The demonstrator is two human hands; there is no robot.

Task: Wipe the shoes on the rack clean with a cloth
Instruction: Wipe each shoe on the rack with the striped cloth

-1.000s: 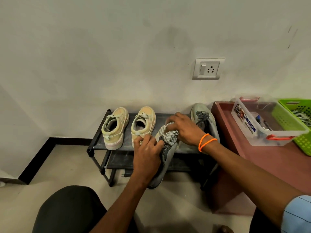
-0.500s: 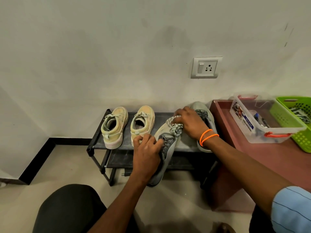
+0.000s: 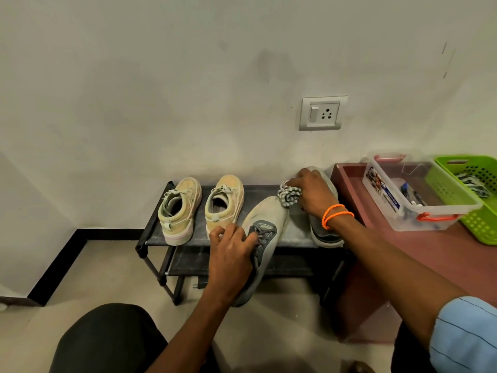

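Fingers of left hand [image 3: 231, 258] curled around grey sneaker [image 3: 265, 239] tilted off black shoe rack [image 3: 153, 239], right hand [image 3: 313, 193] gripping bunched striped cloth [image 3: 288, 194] at its toe, clear plastic box [image 3: 419, 208] holding pens, green basket [image 3: 454, 189] holding striped cloth.

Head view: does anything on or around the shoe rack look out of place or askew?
Only the grey shoe: the left hand holds it tilted, heel hanging off the shoe rack front, toe by the cloth in the right hand. That fits wiping. The beige pair sits straight.
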